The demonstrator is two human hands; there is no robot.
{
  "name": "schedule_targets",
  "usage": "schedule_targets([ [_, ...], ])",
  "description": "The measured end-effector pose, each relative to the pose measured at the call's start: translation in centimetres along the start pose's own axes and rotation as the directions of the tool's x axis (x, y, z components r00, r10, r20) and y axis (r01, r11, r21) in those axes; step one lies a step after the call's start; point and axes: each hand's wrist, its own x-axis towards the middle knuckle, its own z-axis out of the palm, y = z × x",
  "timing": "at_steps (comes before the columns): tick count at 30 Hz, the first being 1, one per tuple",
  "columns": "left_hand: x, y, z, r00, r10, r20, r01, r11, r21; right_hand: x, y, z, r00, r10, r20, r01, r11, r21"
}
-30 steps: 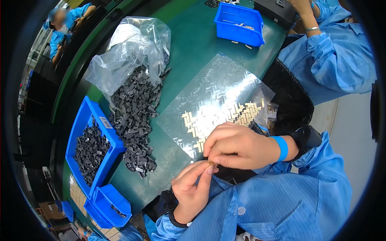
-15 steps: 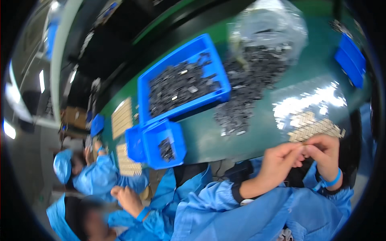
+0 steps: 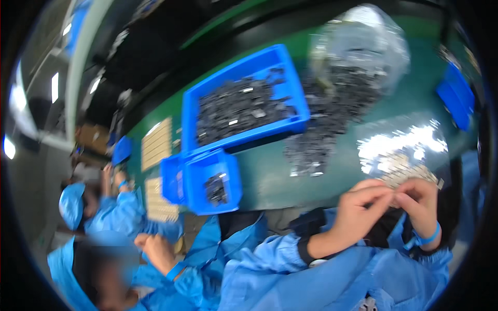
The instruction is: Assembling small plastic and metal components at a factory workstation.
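My left hand (image 3: 358,215) and my right hand (image 3: 419,205) meet in front of me at the near edge of the green table. Thumbs and fingers of both are pinched together at one spot. Whatever lies between the fingertips is too small and blurred to make out. Just beyond them, small cream-coloured pieces (image 3: 407,173) lie in rows on a shiny clear plastic sheet (image 3: 433,142). A blue band circles my right wrist.
Left of my hands, a large blue bin (image 3: 306,111) holds many small black parts. More black parts (image 3: 332,114) spill from a clear plastic bag (image 3: 363,41). A smaller blue bin (image 3: 233,181) stands nearer. Two people in blue, including a near co-worker (image 3: 155,254), sit at the left.
The whole view has shifted slightly. My hands stay pinched together at the table edge, with the fingers of the left a little straighter. The co-workers' hands have moved slightly.
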Motion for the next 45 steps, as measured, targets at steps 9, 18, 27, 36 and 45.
schedule_targets([
  [9,0.3,1.4,0.5,0.979,-0.038,-0.199,0.021,0.996,-0.089,0.8,0.2,0.3,0.967,-0.192,0.167,0.189,0.981,0.035],
  [18,0.0,0.8,1.1,0.992,-0.020,-0.124,0.011,0.998,-0.069,0.5,0.9,0.0,0.981,-0.158,0.110,0.145,0.983,0.115],
  [27,0.2,1.0,0.9,0.944,-0.327,0.049,0.318,0.857,-0.406,0.5,1.0,-0.1,0.973,-0.229,0.035,0.224,0.970,0.098],
  [36,0.2,0.8,1.2,0.953,-0.301,-0.027,0.249,0.832,-0.495,-0.2,1.3,-0.7,0.974,-0.223,0.033,0.222,0.975,0.025],
  [45,-0.1,0.3,1.4,0.994,0.000,-0.112,-0.003,1.000,-0.031,0.1,1.0,0.3,0.979,-0.201,0.029,0.197,0.974,0.115],
])
